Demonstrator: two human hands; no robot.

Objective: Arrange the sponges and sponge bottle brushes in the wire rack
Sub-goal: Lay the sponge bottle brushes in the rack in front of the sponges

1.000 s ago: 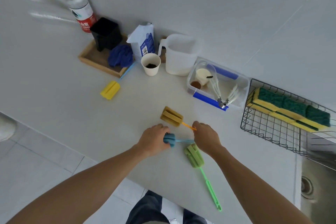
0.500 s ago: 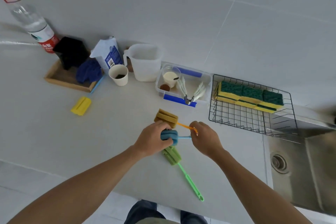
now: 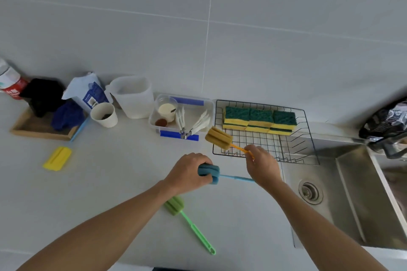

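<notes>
My right hand (image 3: 261,165) pinches the orange handle of a mustard-yellow sponge brush (image 3: 218,138), lifted so its head hovers at the left front corner of the black wire rack (image 3: 308,130). My left hand (image 3: 187,172) grips the head of a blue sponge brush (image 3: 210,172), whose blue handle runs right under my right hand. A green sponge brush (image 3: 189,223) lies on the counter beneath my left forearm. Several green-and-yellow sponges (image 3: 259,120) are stacked along the rack's back. A yellow sponge brush (image 3: 57,158) lies far left.
A clear plastic tub (image 3: 154,125) with utensils stands left of the rack, then a white jug (image 3: 134,97), paper cup (image 3: 104,114) and wooden tray (image 3: 28,132). A steel sink (image 3: 352,193) lies right of the rack.
My right hand has lifted the mustard-yellow brush off the counter and carried it right to the rack's corner. My left hand lifted the blue brush. The camera swung right.
</notes>
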